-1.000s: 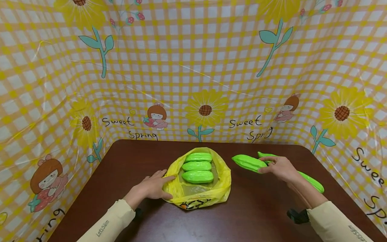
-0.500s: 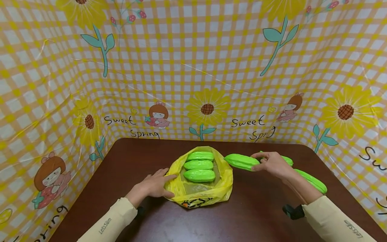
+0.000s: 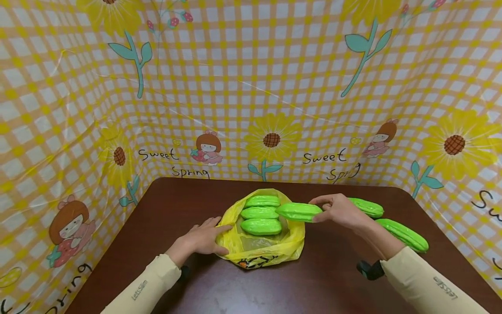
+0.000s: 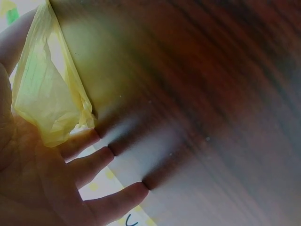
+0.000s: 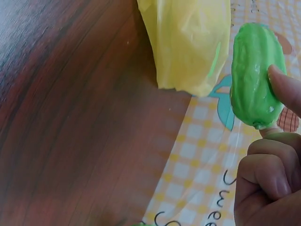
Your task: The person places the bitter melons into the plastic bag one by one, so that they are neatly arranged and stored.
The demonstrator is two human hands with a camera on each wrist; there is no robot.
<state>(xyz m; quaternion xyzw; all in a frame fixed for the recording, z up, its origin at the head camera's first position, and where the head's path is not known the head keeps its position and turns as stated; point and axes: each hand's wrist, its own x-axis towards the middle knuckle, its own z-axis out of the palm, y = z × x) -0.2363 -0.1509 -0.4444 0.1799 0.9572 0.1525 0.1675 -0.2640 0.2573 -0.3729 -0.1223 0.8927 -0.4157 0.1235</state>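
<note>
My right hand (image 3: 338, 212) pinches the end of a bright green ridged bitter melon (image 3: 299, 211) between thumb and fingers. The melon's pointed end overlaps the right rim of the yellow plastic bag (image 3: 296, 240). Inside the bag, which gapes upward, three more bitter melons (image 3: 260, 226) lie in a row. Fingers spread and straight, my left hand (image 3: 201, 238) rests at the bag's left edge. In the left wrist view, fingertips (image 4: 136, 188) touch the tabletop below the bag's film (image 4: 47, 94). The right wrist view shows the held melon (image 5: 256, 75) above the table, beside the bag (image 5: 193, 42).
Two loose bitter melons (image 3: 404, 235) lie on the right of the dark brown table (image 3: 243, 292), partly behind the right arm. Checked cloth walls (image 3: 219, 87) with printed flowers enclose the table at back and sides. A black strap (image 3: 370, 269) hangs by the right wrist.
My right hand has carried the bitter melon leftward, away from the two loose ones, to over the bag's right rim. My left hand has stayed at the bag.
</note>
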